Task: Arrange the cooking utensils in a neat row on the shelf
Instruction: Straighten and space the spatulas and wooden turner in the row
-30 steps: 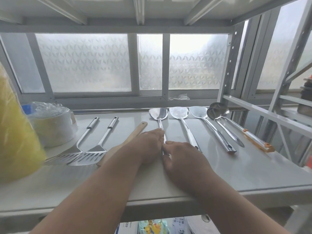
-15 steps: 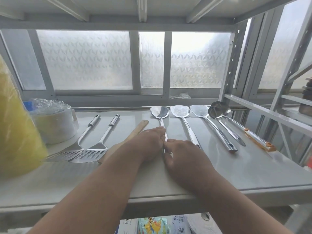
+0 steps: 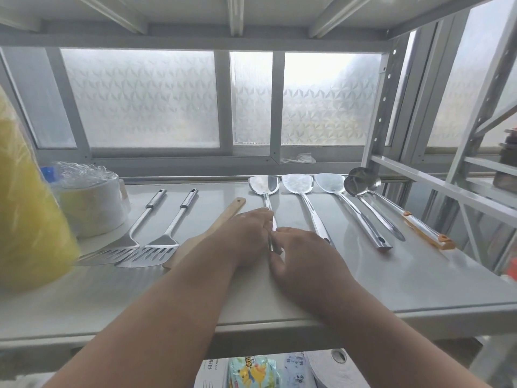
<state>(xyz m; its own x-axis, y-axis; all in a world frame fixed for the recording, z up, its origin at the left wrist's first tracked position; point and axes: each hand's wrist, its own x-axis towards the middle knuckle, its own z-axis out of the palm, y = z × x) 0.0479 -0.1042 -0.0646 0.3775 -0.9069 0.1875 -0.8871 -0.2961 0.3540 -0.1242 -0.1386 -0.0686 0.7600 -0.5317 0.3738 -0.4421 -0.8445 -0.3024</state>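
Several utensils lie side by side on the grey metal shelf (image 3: 363,287). From the left: two slotted steel turners (image 3: 145,256), a wooden spatula (image 3: 229,211), three steel spatulas with blades at the back (image 3: 264,184), (image 3: 297,184), (image 3: 330,182), and two ladles (image 3: 361,183), one with an orange-tipped handle (image 3: 428,231). My left hand (image 3: 246,233) and my right hand (image 3: 302,256) rest on either side of the leftmost steel spatula's handle, fingers pinching it. My left hand hides the middle of the wooden spatula.
A yellow plastic bag (image 3: 28,225) and a wrapped white roll (image 3: 92,203) stand at the shelf's left end. Frosted windows close the back. Another rack (image 3: 475,191) stands to the right. Packets (image 3: 251,371) lie on the level below.
Both hands hold nearly the same place on the spatula handle; they and the spatula have edged slightly toward the back of the shelf.
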